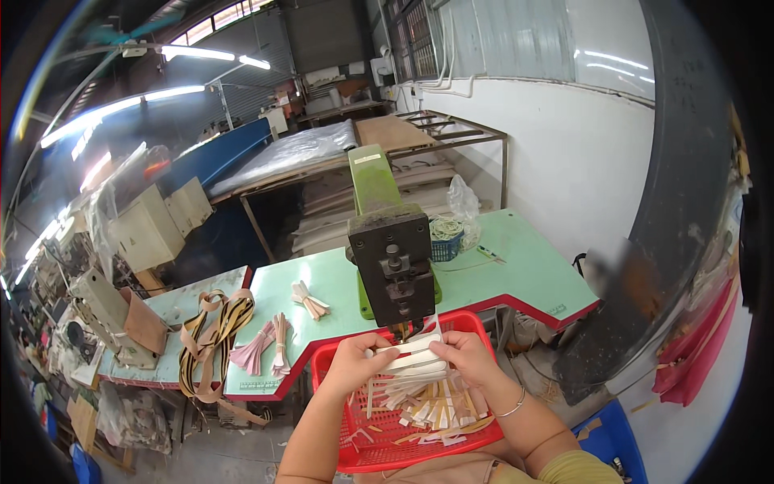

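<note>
A white strip [418, 345] is stretched between my two hands, just below the dark head of a green machine [393, 262]. My left hand [361, 360] pinches its left end, thumb on top. At the other end my right hand [468, 357], with a bracelet on the wrist, grips it between thumb and fingers. Under the hands a red plastic basket [481, 324] holds many loose white and tan strips [431, 403]. Where the machine's working point meets the strip is partly hidden by the head and fingers.
On the green tabletop [516, 242], bundles of pale strips [306, 300] and a pink bundle [255, 349] lie left of the machine, near striped straps [216, 331]. A blue basket [446, 240] and small snips [490, 255] sit to the right. A blue bin [617, 440] stands at lower right.
</note>
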Demonstrator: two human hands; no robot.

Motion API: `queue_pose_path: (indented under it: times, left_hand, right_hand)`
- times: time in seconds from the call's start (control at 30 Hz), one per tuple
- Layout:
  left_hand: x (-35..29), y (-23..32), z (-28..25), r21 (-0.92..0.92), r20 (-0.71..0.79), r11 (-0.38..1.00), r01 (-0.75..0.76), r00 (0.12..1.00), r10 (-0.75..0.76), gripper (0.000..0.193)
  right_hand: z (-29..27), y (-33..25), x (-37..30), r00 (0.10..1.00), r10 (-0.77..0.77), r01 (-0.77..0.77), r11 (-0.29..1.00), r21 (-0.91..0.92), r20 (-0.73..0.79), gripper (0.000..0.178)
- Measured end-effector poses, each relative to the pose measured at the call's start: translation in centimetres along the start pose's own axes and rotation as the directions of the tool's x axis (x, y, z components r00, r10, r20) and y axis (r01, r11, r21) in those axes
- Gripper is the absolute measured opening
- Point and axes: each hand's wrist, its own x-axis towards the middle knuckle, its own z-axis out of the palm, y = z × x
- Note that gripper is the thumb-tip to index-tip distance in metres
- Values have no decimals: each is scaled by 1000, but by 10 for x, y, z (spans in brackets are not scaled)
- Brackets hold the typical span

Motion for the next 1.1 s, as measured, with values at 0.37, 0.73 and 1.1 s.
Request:
queue_pose_path:
  times: [0.37,0.73,1.1]
  left_hand:
    - [6,-5,-5,-212,47,977,32,999,-23,14]
    - [4,-13,-11,-393,125,914,101,991,-56,12]
    - [-2,-17,-21,-378,89,921,97,994,-68,11]
  right_hand:
    - [7,-4,-8,999,46,-47,993,104,7,19]
    - [13,3,-6,999,18,-13,995,96,-48,13]
    - [24,7,-3,1000,-17,18,997,74,-4,15]
